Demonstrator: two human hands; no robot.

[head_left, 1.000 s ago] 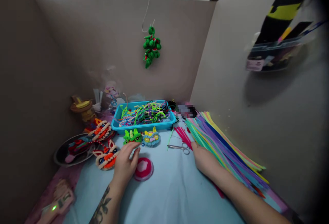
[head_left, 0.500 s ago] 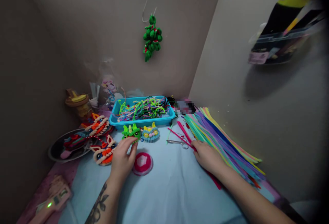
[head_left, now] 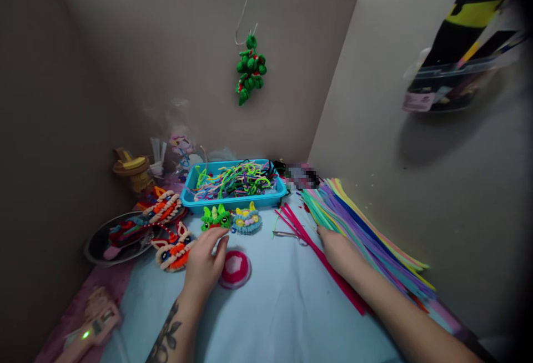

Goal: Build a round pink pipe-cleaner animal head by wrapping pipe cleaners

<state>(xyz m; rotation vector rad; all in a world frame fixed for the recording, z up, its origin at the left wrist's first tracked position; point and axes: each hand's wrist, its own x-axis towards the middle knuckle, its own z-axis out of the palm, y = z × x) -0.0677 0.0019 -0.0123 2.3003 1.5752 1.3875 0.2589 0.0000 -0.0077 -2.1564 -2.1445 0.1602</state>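
My left hand (head_left: 205, 257) hovers over the blue cloth with its thumb apart from the curved fingers, and nothing shows between them. Its fingertips overlap the lower edge of a green dragon-like head made of pipe cleaners (head_left: 215, 217); I cannot tell if they touch. Close to the thumb lies a round pink and white coil (head_left: 235, 269). My right hand (head_left: 339, 251) is beside several loose deep-pink pipe cleaners (head_left: 316, 252), at the edge of a multicoloured pipe-cleaner bundle (head_left: 362, 230). The right fingertips are mostly hidden. Small scissors (head_left: 287, 234) lie left of this hand.
A blue tray (head_left: 233, 204) of pipe-cleaner scraps stands at the back, a light-blue face piece (head_left: 246, 221) before it. Orange animal heads (head_left: 174, 252) and a metal bowl (head_left: 94, 246) are left, above a glue gun (head_left: 97, 318). Walls enclose the table.
My right hand has come off the pink pipe cleaners and shifted slightly right; they now lie together on the cloth. The left hand has barely moved. The camera view has tilted up slightly.
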